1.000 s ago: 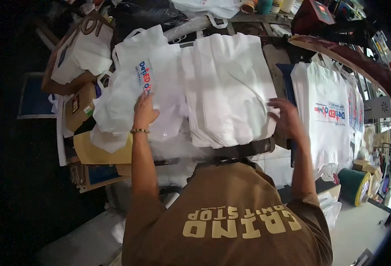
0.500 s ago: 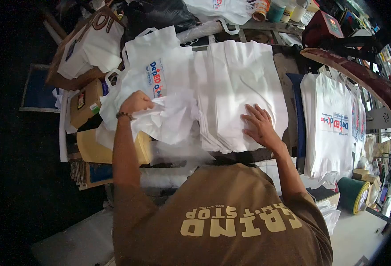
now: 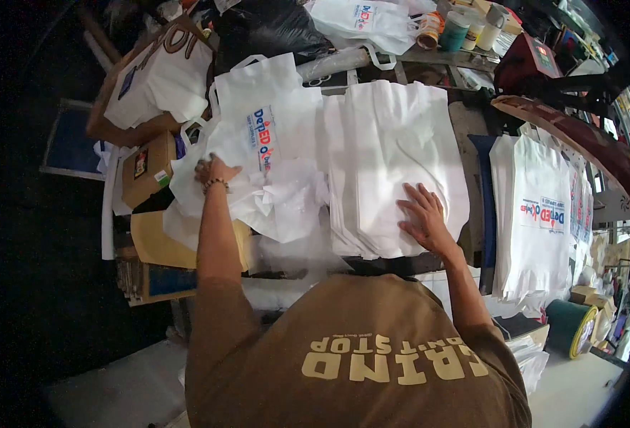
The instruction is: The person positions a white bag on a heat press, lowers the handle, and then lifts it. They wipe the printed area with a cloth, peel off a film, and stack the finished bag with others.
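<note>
On the left, my left hand (image 3: 217, 171) is over a white printed bag (image 3: 240, 107), its thumb stretched toward the print and its fingers apart. Crumpled thin white sheets (image 3: 293, 196) lie on the lower part of that bag, just right of the hand. My right hand (image 3: 425, 217) rests flat with spread fingers on a stack of plain white bags (image 3: 386, 143). The stack's layered left edge touches the printed bag.
A pile of printed white bags (image 3: 529, 214) lies at the right. Small cardboard box (image 3: 148, 170) and yellow envelope (image 3: 161, 239) are at the left. Jars (image 3: 457, 32), a plastic roll (image 3: 333, 64) and a black plastic bag (image 3: 265, 32) sit at the back.
My left hand has let go of the crumpled white sheet and moved left, its fingers opening. My right hand remains on the plain stack. The whole view has shifted slightly.
</note>
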A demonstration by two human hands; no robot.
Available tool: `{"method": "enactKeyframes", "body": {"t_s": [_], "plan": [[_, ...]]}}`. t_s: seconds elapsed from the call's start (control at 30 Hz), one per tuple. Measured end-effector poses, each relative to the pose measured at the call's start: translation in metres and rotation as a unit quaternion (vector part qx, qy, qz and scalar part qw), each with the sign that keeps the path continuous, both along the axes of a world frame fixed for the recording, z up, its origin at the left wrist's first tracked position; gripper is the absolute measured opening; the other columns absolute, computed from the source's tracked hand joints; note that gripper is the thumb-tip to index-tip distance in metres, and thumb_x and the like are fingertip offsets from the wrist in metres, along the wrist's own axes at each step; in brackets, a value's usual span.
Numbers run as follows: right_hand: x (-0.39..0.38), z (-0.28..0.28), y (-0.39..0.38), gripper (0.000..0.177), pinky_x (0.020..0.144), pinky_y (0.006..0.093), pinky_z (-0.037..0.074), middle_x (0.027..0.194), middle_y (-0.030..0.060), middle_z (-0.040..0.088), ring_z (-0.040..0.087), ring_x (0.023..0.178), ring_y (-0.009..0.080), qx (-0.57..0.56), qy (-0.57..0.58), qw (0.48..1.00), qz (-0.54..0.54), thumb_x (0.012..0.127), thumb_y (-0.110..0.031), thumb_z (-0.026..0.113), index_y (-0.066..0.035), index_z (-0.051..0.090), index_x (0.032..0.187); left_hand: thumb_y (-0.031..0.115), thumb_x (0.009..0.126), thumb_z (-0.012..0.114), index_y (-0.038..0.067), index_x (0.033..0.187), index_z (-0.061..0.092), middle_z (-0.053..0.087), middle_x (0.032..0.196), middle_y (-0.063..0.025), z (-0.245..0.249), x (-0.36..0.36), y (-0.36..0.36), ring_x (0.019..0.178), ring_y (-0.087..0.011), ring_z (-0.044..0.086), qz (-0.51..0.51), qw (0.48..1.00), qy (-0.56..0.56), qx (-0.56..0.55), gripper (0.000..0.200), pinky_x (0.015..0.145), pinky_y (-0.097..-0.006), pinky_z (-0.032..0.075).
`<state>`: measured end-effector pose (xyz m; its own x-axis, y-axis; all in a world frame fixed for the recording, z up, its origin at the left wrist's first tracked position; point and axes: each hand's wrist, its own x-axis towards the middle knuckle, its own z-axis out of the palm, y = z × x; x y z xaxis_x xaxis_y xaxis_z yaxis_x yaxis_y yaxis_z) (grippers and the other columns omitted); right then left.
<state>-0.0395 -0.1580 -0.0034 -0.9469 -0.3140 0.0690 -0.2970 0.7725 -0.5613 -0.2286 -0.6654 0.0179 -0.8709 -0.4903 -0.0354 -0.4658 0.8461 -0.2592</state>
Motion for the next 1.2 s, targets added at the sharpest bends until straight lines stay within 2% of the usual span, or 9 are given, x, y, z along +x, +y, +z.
{"method": "enactKeyframes", "body": {"t_s": [0.2, 0.4, 0.6, 0.73, 0.87, 0.9, 1.03, 1.07, 1.2], "plan": [[-0.001, 0.015, -0.008, 0.049, 0.119, 0.0534, 0.026, 0.155, 0.0116, 0.044, 0.033, 0.147, 0.0366, 0.006, 0.01, 1.0, -0.023, 0.084, -0.018, 0.078, -0.014, 0.064, 0.13, 0.043, 0.065, 0.092, 0.003, 0.141, 0.049, 0.063, 0.131, -0.0235, -0.031, -0.02, -0.078, 0.115, -0.0382, 0.065, 0.104, 0.976, -0.011, 0.193, 0.095, 0.097, -0.0463, 0.055], [-0.034, 0.033, -0.114, 0.058, 0.109, 0.0469, 0.042, 0.151, 0.0201, 0.045, 0.049, 0.13, 0.0427, -0.165, -0.002, 0.978, 0.127, 0.085, -0.018, 0.075, -0.006, 0.054, 0.138, 0.025, 0.082, 0.08, -0.004, 0.128, 0.061, 0.071, 0.115, -0.0232, 0.025, -0.051, -0.083, 0.105, -0.0384, 0.069, -0.245, 0.913, 0.272, 0.18, 0.058, 0.087, -0.046, 0.055], [-0.095, -0.042, -0.217, 0.069, 0.103, 0.0516, 0.046, 0.136, 0.0317, 0.052, 0.055, 0.122, 0.0434, -0.026, 0.025, 0.999, 0.028, 0.091, -0.007, 0.059, -0.001, 0.031, 0.153, 0.022, 0.086, 0.079, -0.01, 0.131, 0.057, 0.07, 0.109, -0.0285, 0.173, -0.015, 0.028, 0.096, -0.0318, 0.07, -0.225, 0.871, 0.297, 0.319, 0.06, 0.084, -0.0379, 0.054], [-0.102, -0.025, -0.223, 0.071, 0.09, 0.051, 0.052, 0.129, 0.0327, 0.055, 0.062, 0.105, 0.0444, 0.022, -0.151, 0.985, 0.085, 0.089, -0.01, 0.059, 0.004, 0.031, 0.152, 0.026, 0.084, 0.082, -0.007, 0.124, 0.064, 0.072, 0.11, -0.0233, 0.176, -0.048, -0.04, 0.099, -0.0304, 0.071, -0.312, 0.822, 0.471, 0.067, 0.054, 0.085, -0.039, 0.055], [-0.086, -0.035, -0.218, 0.063, 0.098, 0.0611, 0.044, 0.125, 0.0303, 0.059, 0.059, 0.116, 0.0419, 0.101, -0.033, 0.988, 0.112, 0.092, -0.014, 0.057, 0.005, 0.037, 0.148, 0.036, 0.09, 0.077, 0.006, 0.133, 0.065, 0.071, 0.119, -0.0189, 0.266, -0.003, -0.021, 0.101, -0.0284, 0.07, -0.204, 0.834, 0.51, 0.059, 0.054, 0.087, -0.0372, 0.055], [-0.078, -0.031, -0.217, 0.062, 0.103, 0.0624, 0.041, 0.122, 0.0287, 0.062, 0.058, 0.117, 0.0424, 0.132, 0.082, 0.983, 0.097, 0.09, -0.014, 0.059, 0.005, 0.041, 0.146, 0.043, 0.094, 0.071, 0.004, 0.139, 0.059, 0.069, 0.124, -0.0166, 0.279, -0.025, -0.119, 0.109, -0.0261, 0.067, -0.334, 0.81, 0.463, -0.136, 0.061, 0.088, -0.0359, 0.055], [-0.087, -0.094, -0.231, 0.05, 0.121, 0.0668, 0.013, 0.132, 0.025, 0.062, 0.054, 0.129, 0.0412, 0.235, 0.171, 0.956, 0.029, 0.088, -0.011, 0.062, 0.005, 0.057, 0.135, 0.031, 0.085, 0.082, -0.017, 0.124, 0.059, 0.069, 0.105, -0.0307, 0.434, 0.061, -0.01, 0.092, -0.0444, 0.067, -0.292, 0.792, 0.522, -0.12, 0.066, 0.084, -0.0524, 0.056], [-0.092, -0.033, -0.213, 0.036, 0.12, 0.0686, 0.016, 0.122, 0.0219, 0.065, 0.058, 0.121, 0.0383, 0.274, -0.039, 0.939, 0.204, 0.089, -0.009, 0.06, 0.0, 0.066, 0.123, 0.031, 0.085, 0.082, -0.017, 0.124, 0.059, 0.069, 0.105, -0.0307, 0.45, 0.066, 0.021, 0.092, -0.0444, 0.067, -0.31, 0.78, 0.534, -0.1, 0.066, 0.084, -0.0524, 0.056], [-0.094, -0.001, -0.205, 0.025, 0.11, 0.0619, 0.036, 0.113, 0.0173, 0.063, 0.062, 0.106, 0.0339, 0.055, -0.012, 0.989, 0.137, 0.091, -0.01, 0.059, -0.005, 0.063, 0.116, 0.029, 0.086, 0.083, -0.017, 0.115, 0.062, 0.069, 0.098, -0.03, 0.488, 0.109, 0.063, 0.087, -0.0398, 0.067, -0.409, 0.716, 0.563, 0.06, 0.058, 0.077, -0.0485, 0.058]]}}
